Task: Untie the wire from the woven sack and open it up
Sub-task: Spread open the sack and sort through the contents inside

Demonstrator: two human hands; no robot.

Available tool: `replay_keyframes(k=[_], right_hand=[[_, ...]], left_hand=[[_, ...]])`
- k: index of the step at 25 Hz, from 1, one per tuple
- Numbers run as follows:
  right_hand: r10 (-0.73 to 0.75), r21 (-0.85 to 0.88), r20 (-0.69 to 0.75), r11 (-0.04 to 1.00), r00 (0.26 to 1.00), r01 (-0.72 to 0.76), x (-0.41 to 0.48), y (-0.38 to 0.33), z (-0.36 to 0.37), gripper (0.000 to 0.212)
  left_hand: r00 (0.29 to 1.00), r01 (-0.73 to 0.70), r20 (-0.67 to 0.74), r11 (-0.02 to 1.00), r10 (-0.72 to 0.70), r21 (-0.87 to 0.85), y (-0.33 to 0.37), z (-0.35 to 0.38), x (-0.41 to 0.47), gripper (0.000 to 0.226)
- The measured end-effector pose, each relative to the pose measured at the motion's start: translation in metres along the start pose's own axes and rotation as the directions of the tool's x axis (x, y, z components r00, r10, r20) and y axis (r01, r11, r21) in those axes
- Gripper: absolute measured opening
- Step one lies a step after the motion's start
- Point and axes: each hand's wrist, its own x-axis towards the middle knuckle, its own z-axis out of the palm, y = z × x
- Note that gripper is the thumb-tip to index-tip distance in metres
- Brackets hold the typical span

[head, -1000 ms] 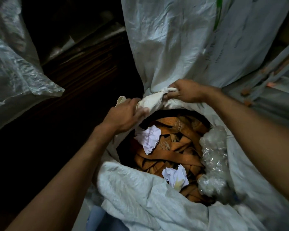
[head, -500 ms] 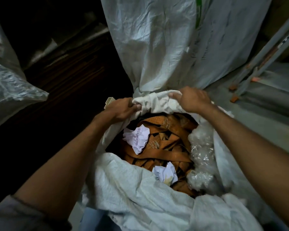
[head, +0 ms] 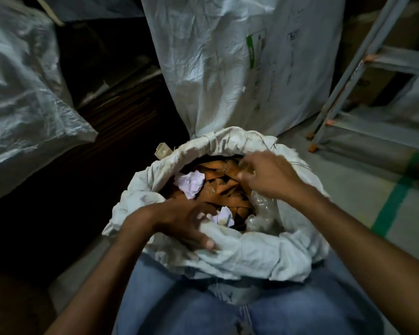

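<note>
The white woven sack (head: 228, 141) stands open between my knees, its rim rolled down all round. Inside lie orange-brown strips (head: 224, 191), crumpled pale paper (head: 191, 183) and clear plastic wrap (head: 261, 213). My left hand (head: 179, 223) grips the near rim, thumb outside and fingers over the edge. My right hand (head: 266, 177) hovers blurred over the far right of the mouth, fingers loosely curled with nothing seen in them. No wire is visible.
A tall white woven sack (head: 228, 68) stands just behind. A clear plastic bag (head: 22, 105) bulges at the left over dark boards. A grey ladder (head: 348, 81) leans at the right, above a green floor line (head: 392, 206). A small beige block (head: 162, 151) pokes up beside the rim.
Both hands have let go of the far rim, which now lies rolled down. The left hand came to the near rim, the right swept over the mouth. The view pulled back.
</note>
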Motion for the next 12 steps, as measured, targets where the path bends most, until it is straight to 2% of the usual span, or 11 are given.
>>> replay_keyframes(k=[1,2,3,4,5,7,8,10,11,12], right_hand=[[-0.077,0.092,0.261,0.994,0.962,0.054,-0.03,-0.01,-0.002,0.04],[-0.137,0.159,0.491,0.985,0.861,0.066,-0.056,-0.019,-0.003,0.047],[-0.169,0.174,0.622,0.982,0.764,0.075,-0.08,-0.025,0.001,0.054],[-0.179,0.164,0.651,0.982,0.737,0.094,-0.099,-0.027,0.01,0.057],[-0.172,0.132,0.598,0.985,0.783,0.115,-0.115,-0.026,0.022,0.057],[-0.134,-0.013,0.321,0.989,0.937,0.146,-0.136,-0.026,0.043,0.049],[-0.145,-0.12,0.178,0.978,0.973,0.168,-0.144,-0.028,0.053,0.045],[-0.24,-0.282,-0.013,0.932,0.971,0.226,-0.152,-0.029,0.064,0.045],[-0.292,-0.349,-0.08,0.904,0.953,0.248,-0.15,-0.03,0.065,0.046],[-0.335,-0.403,-0.122,0.877,0.934,0.262,-0.144,-0.033,0.065,0.044]], left_hand=[[0.999,0.037,0.007,0.992,-0.038,0.123,0.008,0.017,-0.012,0.091],[0.997,0.059,-0.061,0.967,-0.045,0.246,0.01,0.033,-0.018,0.088],[0.985,0.062,-0.174,0.936,-0.001,0.346,0.012,0.048,-0.023,0.079],[0.957,0.08,-0.286,0.908,0.045,0.412,0.013,0.059,-0.027,0.07],[0.918,0.109,-0.387,0.889,0.081,0.445,0.012,0.065,-0.029,0.064],[0.811,0.155,-0.562,0.868,0.161,0.472,0.012,0.071,-0.031,0.06],[0.768,0.179,-0.61,0.85,0.194,0.496,0.014,0.076,-0.032,0.06],[0.766,0.164,-0.612,0.861,0.196,0.481,0.018,0.086,-0.035,0.06],[0.793,0.125,-0.588,0.901,0.16,0.414,0.017,0.086,-0.041,0.064],[0.849,0.11,-0.518,0.923,0.106,0.37,0.013,0.082,-0.047,0.074]])
